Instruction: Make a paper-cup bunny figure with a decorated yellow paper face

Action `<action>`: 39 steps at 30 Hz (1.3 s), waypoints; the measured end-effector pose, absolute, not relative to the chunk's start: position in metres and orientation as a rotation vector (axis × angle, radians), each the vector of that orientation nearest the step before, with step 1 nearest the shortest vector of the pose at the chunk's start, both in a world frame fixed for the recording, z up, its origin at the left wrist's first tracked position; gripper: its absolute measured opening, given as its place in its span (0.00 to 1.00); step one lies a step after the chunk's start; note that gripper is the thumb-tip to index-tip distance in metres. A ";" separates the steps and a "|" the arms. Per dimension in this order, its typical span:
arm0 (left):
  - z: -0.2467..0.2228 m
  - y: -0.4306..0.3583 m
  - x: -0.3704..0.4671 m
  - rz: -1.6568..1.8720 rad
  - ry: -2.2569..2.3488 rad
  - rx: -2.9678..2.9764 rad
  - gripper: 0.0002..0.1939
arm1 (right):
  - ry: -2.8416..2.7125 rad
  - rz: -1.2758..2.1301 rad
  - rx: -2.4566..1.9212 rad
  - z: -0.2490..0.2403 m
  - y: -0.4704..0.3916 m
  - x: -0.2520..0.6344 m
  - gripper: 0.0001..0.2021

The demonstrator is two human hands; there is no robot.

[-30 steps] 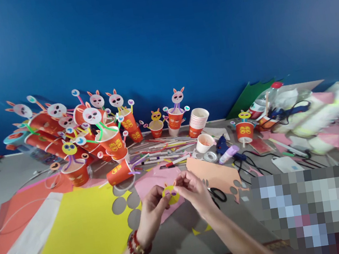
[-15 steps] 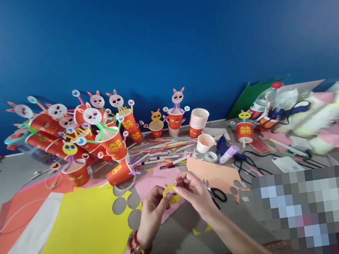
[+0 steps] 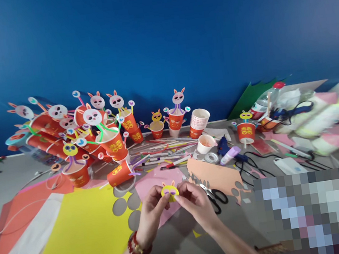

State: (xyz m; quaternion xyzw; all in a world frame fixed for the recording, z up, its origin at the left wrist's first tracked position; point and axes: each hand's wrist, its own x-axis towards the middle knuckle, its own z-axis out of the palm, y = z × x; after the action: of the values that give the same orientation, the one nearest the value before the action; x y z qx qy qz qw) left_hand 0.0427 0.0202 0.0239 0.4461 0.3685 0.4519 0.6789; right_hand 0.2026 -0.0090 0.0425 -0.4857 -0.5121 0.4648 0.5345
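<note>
Between my two hands is a small round yellow paper rabbit face (image 3: 170,189) with purple eye patches and pinkish ears pointing up. My left hand (image 3: 152,205), with red bead bracelets at the wrist, pinches its left edge between thumb and fingers. On the other side my right hand (image 3: 195,201) grips the right edge, thumb in front. Beneath the hands lies a pink paper sheet (image 3: 147,182). Black-handled scissors (image 3: 218,195) rest just right of my right hand. A yellow sheet (image 3: 84,235) with round cut-outs is left of my left hand.
Red paper cups with rabbit faces (image 3: 115,145) crowd the back left. One red cup (image 3: 119,174) lies on its side. Pens and straws (image 3: 159,147), a cup stack (image 3: 199,120), a glue gun (image 3: 222,145), a glue stick (image 3: 230,155) and black cables (image 3: 257,165) spread across the table.
My right hand has lowered slightly and its fingers have curled in at the face's right edge. The yellow face now shows more fully, ears upright. The scissors are more exposed.
</note>
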 end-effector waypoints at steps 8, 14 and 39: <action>0.026 0.021 0.049 1.192 0.879 1.075 0.10 | -1.504 0.499 -1.298 0.046 -0.013 0.197 0.09; 0.026 0.012 0.050 1.082 0.788 1.018 0.10 | -1.678 0.316 -1.262 0.042 -0.017 0.192 0.10; 0.013 0.013 0.046 1.008 0.944 0.687 0.21 | -1.591 0.263 -1.396 0.058 -0.040 0.245 0.06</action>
State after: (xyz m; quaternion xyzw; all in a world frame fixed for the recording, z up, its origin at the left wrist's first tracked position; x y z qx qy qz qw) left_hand 0.0457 0.0130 0.0132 0.3106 0.4268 0.4554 0.7170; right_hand 0.2451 -0.0405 0.0584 -0.5730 -0.6532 0.1079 0.4830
